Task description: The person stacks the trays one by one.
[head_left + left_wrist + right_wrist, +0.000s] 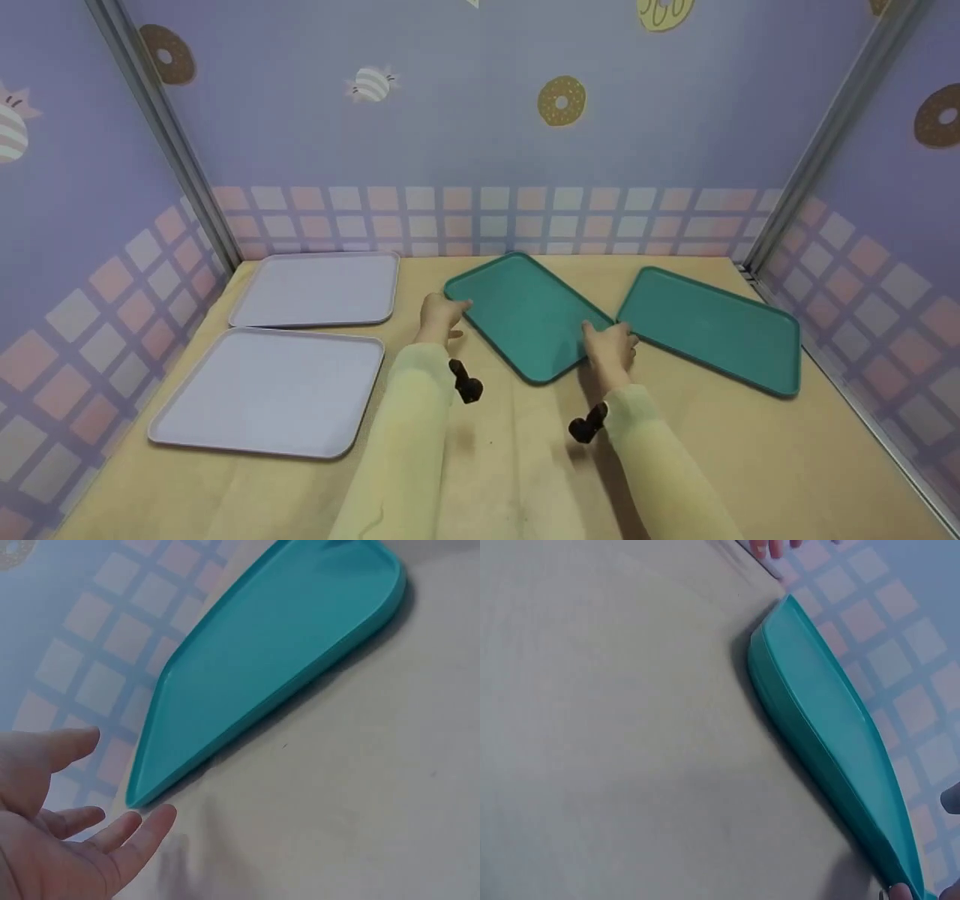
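Note:
A teal tray [525,315] lies turned at an angle in the middle of the table, its raised rim showing. My left hand [441,316] is at its left corner with thumb and fingers spread; in the left wrist view the fingertips [161,821] are close by the corner, holding nothing. Over the tray's right corner is my right hand [611,349]. In the right wrist view a fingertip [900,891] is right at the rim, while the thumb [951,799] stands away from it. Most of the right hand is outside that view.
Another teal tray [712,330] lies close to the right hand. Two pale lilac trays, a far one [319,289] and a near one [270,394], lie on the left side. Patterned walls [480,150] enclose the table [487,487] on the back and sides.

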{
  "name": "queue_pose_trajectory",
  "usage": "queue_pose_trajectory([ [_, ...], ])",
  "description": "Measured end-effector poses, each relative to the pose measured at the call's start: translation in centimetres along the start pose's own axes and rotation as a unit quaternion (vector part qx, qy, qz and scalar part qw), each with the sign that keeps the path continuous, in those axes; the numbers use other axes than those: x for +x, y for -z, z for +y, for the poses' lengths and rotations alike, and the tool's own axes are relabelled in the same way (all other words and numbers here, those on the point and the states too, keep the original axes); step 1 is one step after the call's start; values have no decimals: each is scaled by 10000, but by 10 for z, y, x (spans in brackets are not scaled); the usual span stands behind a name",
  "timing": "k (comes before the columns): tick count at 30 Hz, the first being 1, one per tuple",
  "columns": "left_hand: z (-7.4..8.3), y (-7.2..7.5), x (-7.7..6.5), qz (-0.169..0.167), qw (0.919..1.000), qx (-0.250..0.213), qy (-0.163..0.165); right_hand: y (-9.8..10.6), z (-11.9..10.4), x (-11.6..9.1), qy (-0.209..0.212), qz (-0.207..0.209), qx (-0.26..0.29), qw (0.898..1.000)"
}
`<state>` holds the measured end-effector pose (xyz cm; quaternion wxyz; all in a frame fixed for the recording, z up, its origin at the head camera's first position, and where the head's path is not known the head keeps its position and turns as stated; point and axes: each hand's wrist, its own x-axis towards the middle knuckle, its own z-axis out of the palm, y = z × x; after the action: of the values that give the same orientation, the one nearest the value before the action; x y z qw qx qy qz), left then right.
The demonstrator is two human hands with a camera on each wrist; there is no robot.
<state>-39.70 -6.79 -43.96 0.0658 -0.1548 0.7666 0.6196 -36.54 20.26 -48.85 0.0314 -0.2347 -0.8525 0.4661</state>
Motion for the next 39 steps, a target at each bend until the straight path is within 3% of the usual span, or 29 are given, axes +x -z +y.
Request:
queue_pose_trajectory([
  [5, -9, -19, -7, 15, 9990, -376, 227, -5, 0, -6, -142, -50, 32, 9999],
  [12, -17, -39, -11, -22, 9992, -305, 272, -13, -2, -14, -165, -53, -121, 9998],
  [15, -19, -45, -11, 80, 9996, -10, 271, -16, -3, -17, -65, -15, -181, 9998],
  [18, -19, -50, -11, 279, 9975, 575, 289, -17, -3, -18, 18, 23, -224, 9997],
  [23, -21, -61, -14, 625, 9859, 1547, 153, -19, -5, -21, 70, -14, -461, 9989],
  [29, -24, -69, -18, 866, 9776, 1919, -8, -19, -5, -24, 95, -17, -560, 9984],
  [35, -23, -70, -22, 726, 9741, 2140, -7, -15, -1, -22, 228, 37, -469, 9986],
  [39, -20, -59, -26, 35, 9852, 1715, 62, -10, 0, -20, 261, -113, -436, 9986],
])
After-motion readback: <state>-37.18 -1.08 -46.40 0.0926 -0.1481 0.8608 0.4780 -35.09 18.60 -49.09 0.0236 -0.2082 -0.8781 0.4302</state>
